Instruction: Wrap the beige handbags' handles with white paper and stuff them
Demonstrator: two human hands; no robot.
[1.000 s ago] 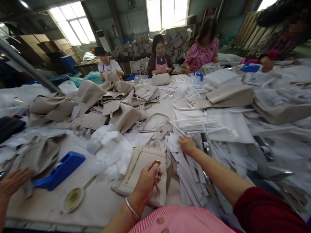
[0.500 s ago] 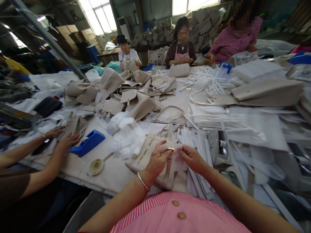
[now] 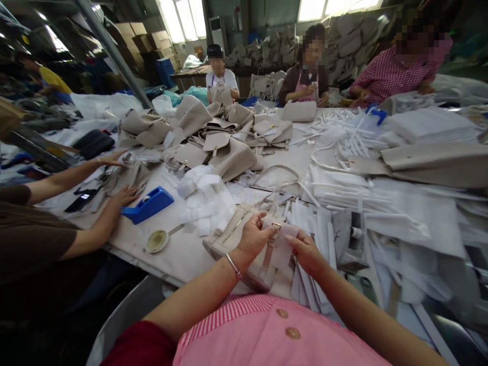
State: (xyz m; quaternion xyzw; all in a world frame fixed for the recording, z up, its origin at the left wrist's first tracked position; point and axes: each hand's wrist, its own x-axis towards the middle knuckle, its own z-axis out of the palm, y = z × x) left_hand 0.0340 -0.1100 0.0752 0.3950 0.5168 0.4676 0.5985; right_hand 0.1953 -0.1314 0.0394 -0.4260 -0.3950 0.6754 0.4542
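A beige handbag [image 3: 229, 239] with a gold zipper lies on the table in front of me. My left hand [image 3: 252, 238] pinches a strap at its gold buckle [image 3: 276, 226], above the bag. Between the thumb and fingers of my right hand [image 3: 308, 251] is a thin, translucent white foam sheet [image 3: 282, 250]. The sheet hangs just beside the buckle and covers part of the bag's right side. Part of the strap [image 3: 268, 259] runs down the bag below my left fingers.
A blue tape dispenser [image 3: 148, 204] and a round dish [image 3: 157, 241] stand to the left, near a co-worker's hands [image 3: 124, 198]. White foam pieces [image 3: 206, 198] lie behind the bag, with piled beige bags [image 3: 229, 152] beyond. Foam sheets [image 3: 343, 188] and another dispenser [image 3: 349, 239] are at right.
My view has swung slightly left. My hands have tilted, so the buckle and the white sheet show more plainly. The co-worker's far hand at left has lifted off the bag there.
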